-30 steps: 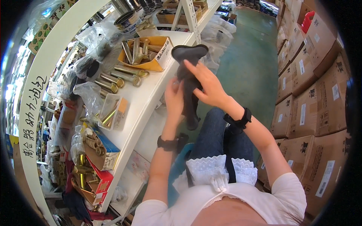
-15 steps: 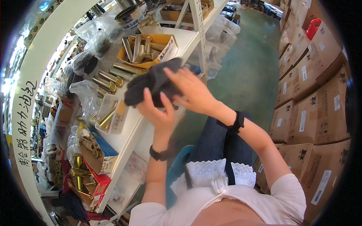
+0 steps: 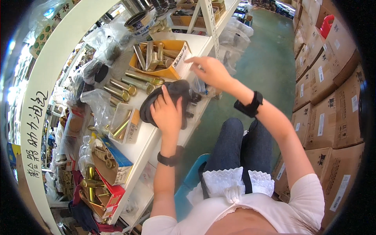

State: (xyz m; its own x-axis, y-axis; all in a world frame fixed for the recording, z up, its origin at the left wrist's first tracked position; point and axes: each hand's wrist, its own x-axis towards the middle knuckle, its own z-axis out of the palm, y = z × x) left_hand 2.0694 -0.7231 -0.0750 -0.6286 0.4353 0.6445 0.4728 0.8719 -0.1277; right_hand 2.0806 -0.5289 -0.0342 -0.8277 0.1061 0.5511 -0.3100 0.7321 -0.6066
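A crumpled black cloth (image 3: 172, 98) lies on the front edge of the white shelf, part of it hanging over. My left hand (image 3: 166, 111) rests on top of it, fingers spread across the fabric. Farther off, my right hand (image 3: 213, 72) is apart from the cloth and holds nothing I can see. Its fingers reach toward the right end of a yellow cardboard box (image 3: 176, 71) filled with metal pins. Several loose brass-coloured pins (image 3: 122, 91) lie left of the cloth. A clear plastic tub (image 3: 131, 133) with more pins stands just nearer than them.
Nearer on the shelf (image 3: 138, 150) are open boxes of metal parts (image 3: 102, 154). Plastic bags (image 3: 94, 102) lie farther in. A white perforated upright (image 3: 209, 23) rises beyond my right hand. Stacked brown cartons (image 3: 329, 113) line the right side, across a green floor (image 3: 262, 58).
The black cloth has come down from the air onto the shelf edge. My right hand has let go of it and moved up and right; my left hand now lies on it.
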